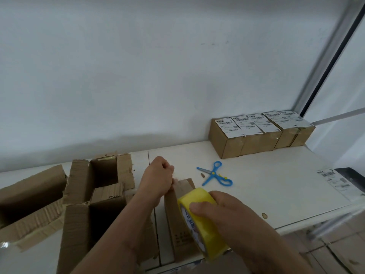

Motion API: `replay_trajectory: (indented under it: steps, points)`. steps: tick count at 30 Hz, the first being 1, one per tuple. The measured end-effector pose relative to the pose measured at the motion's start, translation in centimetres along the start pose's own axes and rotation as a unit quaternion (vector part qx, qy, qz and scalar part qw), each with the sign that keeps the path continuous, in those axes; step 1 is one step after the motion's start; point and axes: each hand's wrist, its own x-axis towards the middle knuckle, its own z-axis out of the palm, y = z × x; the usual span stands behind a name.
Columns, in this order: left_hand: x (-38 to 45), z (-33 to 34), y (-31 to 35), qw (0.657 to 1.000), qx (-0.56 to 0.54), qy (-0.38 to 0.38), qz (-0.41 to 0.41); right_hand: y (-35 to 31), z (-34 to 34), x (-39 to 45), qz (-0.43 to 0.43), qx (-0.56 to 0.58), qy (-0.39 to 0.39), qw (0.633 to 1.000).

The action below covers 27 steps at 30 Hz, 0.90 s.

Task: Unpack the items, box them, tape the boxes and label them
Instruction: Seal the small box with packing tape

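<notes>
A small brown cardboard box point(178, 220) stands on the white table point(266, 186) in front of me. My right hand point(213, 210) grips a yellow roll of tape point(199, 224) resting on the box's top near edge. My left hand point(158, 177) is closed at the box's far end, pinching the loose tape end against the cardboard. Blue scissors point(215, 175) lie open on the table just beyond the box.
A large torn-open carton point(94, 194) with raised flaps lies left of the box. Several sealed, labelled boxes point(258, 133) line the wall at the back right. Loose shipping labels point(333, 180) lie at the right table edge, beside a dark object point(353, 177).
</notes>
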Motion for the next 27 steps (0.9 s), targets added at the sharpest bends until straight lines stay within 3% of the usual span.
replay_trajectory:
  steps: [5,9,12,16,21,27]
  points:
    - [0.5,0.1,-0.7,0.996,0.082,0.014,0.030,-0.2,0.1,-0.1,-0.022,-0.059,0.029,0.998]
    - [1.1,-0.2,-0.9,0.996,0.073,0.010,0.041,0.7,1.5,-0.5,-0.036,-0.049,0.019,0.998]
    - [1.4,0.1,-0.7,0.998,0.039,0.007,0.043,0.6,0.8,-0.2,0.005,-0.048,-0.014,0.999]
    - [2.6,0.2,-0.2,0.998,0.032,0.019,0.050,0.5,0.2,0.9,0.042,0.001,-0.058,0.997]
    - [4.1,1.0,-0.4,0.999,0.025,0.005,0.027,0.1,0.3,1.4,-0.003,0.028,0.007,1.000]
    - [5.1,1.6,-0.8,1.000,0.011,-0.008,-0.004,-0.1,1.2,1.8,0.011,0.092,-0.018,0.996]
